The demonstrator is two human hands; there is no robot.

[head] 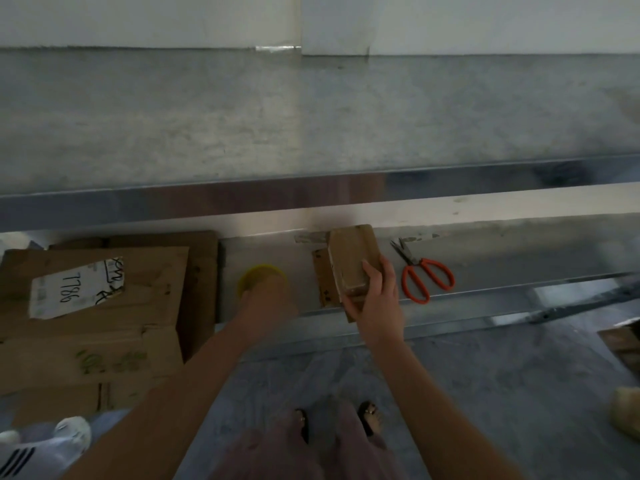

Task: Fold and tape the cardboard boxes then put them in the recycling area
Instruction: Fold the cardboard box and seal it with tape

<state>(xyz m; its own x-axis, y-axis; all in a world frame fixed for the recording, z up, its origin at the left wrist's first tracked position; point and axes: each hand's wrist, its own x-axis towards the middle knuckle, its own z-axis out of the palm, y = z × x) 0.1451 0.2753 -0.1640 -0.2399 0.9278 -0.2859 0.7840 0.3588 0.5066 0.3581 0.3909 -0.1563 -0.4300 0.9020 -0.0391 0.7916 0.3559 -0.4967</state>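
Gripping the small box (349, 261) on the counter (277, 251) with our right hand (377, 299); left hand (266, 292), blurred, at the tape roll (258, 271), nine o'clock of it, grip unclear. Taping step, we judge: next, pull tape.

At centre frame the right hand (377, 299) grips a small brown tape-wrapped cardboard box (349, 258) over the grey metal bench (502, 261). Just right of it lie red-handled scissors (427, 277). Left of centre, the blurred left hand (268, 296) is at a yellow round object (259, 275); its grip is unclear. At the left sits a large flattened brown cardboard box (104, 334) bearing a white paper label (74, 287).
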